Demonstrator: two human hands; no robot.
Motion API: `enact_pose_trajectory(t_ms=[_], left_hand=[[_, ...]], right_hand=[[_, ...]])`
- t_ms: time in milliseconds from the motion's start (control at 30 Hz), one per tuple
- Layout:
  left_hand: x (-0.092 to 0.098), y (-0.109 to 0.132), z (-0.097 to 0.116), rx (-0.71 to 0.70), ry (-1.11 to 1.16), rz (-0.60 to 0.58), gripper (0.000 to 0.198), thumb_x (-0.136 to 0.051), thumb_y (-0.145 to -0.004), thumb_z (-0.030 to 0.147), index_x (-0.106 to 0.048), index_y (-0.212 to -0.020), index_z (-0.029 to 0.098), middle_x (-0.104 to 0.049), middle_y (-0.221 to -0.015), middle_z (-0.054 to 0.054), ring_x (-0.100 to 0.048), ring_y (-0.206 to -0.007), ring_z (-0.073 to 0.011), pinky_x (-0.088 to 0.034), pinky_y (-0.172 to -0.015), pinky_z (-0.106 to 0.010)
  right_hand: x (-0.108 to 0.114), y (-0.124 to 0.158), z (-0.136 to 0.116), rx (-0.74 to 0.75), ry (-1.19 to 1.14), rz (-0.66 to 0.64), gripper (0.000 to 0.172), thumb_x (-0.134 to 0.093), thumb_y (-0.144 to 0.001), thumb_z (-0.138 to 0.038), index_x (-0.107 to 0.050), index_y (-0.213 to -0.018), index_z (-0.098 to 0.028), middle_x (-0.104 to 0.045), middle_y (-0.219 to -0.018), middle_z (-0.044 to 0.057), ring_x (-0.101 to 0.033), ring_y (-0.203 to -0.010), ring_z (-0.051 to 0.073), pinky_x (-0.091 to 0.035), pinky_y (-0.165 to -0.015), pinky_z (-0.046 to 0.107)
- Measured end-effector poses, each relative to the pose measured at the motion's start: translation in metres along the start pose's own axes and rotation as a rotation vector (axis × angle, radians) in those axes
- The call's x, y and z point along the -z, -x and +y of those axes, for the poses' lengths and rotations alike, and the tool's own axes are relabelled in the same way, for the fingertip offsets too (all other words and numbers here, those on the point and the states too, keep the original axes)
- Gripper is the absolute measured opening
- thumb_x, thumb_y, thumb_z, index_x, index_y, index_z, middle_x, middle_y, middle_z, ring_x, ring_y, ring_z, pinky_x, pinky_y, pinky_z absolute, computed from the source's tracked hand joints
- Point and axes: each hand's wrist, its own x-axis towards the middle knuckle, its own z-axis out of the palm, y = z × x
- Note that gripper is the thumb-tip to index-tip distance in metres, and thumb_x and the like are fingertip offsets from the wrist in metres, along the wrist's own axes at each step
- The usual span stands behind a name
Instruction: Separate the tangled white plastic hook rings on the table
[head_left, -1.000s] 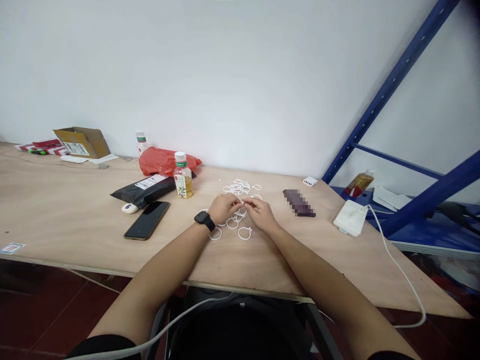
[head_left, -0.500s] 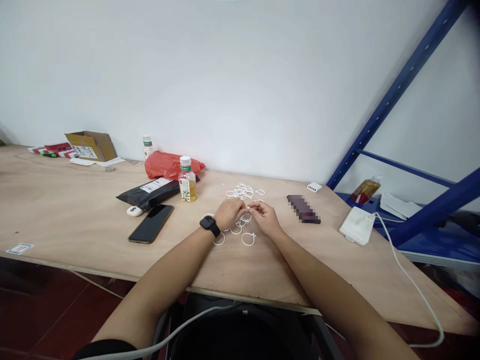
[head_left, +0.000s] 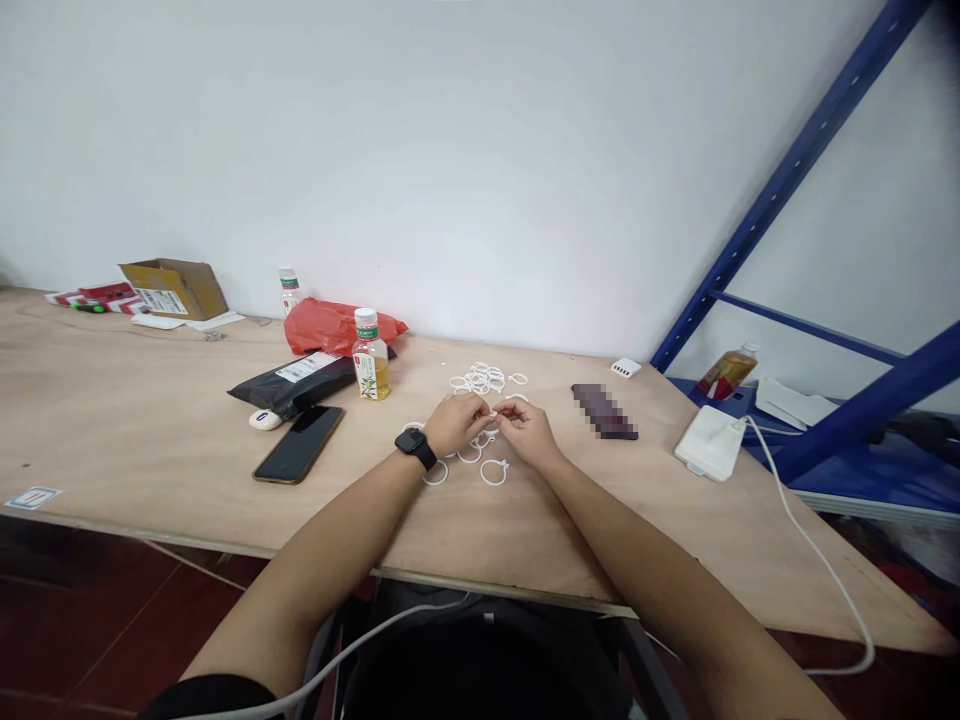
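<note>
My left hand (head_left: 456, 422), with a black watch on its wrist, and my right hand (head_left: 526, 428) meet fingertip to fingertip over the plywood table (head_left: 150, 430). Both pinch a small white plastic ring (head_left: 493, 412) between them. Several linked white rings (head_left: 474, 447) trail beneath the hands, and one more white ring (head_left: 493, 472) lies just in front. A loose pile of white rings (head_left: 484, 378) sits a little beyond my hands.
A black phone (head_left: 298, 444), a black mailer bag (head_left: 296, 382), a tea bottle (head_left: 370, 354) and a red bag (head_left: 336, 324) lie to the left. A dark blurred object (head_left: 604, 411), a white charger box (head_left: 709, 443) with cable and a blue shelf frame (head_left: 795, 170) are to the right.
My hands stay together on the ring with only slight finger movement. The view shifted a little, first down and right, then back.
</note>
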Motion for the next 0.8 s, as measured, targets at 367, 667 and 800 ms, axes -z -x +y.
enact_pose_trajectory(t_ms=[367,667,800], left_hand=[[-0.003,-0.001,0.003,-0.046,-0.019,-0.004,0.02,-0.049,-0.094,0.034,-0.058,-0.088,0.018,-0.064,-0.087,-0.006,-0.058,-0.084,-0.0194,-0.041,-0.077,-0.033],[0.005,0.001,-0.013,0.068,-0.022,0.025,0.025,-0.051,-0.093,0.037,-0.066,-0.084,0.019,-0.068,-0.086,-0.005,-0.06,-0.084,-0.0183,-0.043,-0.081,-0.032],[0.002,0.002,-0.014,0.08,-0.019,-0.015,0.031,-0.048,-0.094,0.041,-0.069,-0.086,0.019,-0.069,-0.088,-0.005,-0.061,-0.084,-0.0174,-0.043,-0.081,-0.031]], right_hand=[[-0.004,-0.002,-0.007,0.041,0.158,0.055,0.013,-0.05,-0.068,-0.019,-0.063,-0.069,-0.021,-0.065,-0.07,0.001,-0.06,-0.068,0.017,-0.048,-0.067,0.029],[0.025,-0.017,0.044,-0.04,0.482,-0.054,0.037,-0.051,-0.082,-0.021,-0.063,-0.116,-0.02,-0.064,-0.121,0.008,-0.055,-0.115,0.023,-0.04,-0.102,0.039],[0.039,-0.02,0.066,-0.236,0.764,-0.175,0.035,-0.047,-0.085,-0.018,-0.064,-0.116,-0.021,-0.062,-0.123,0.01,-0.053,-0.114,0.028,-0.04,-0.098,0.042]])
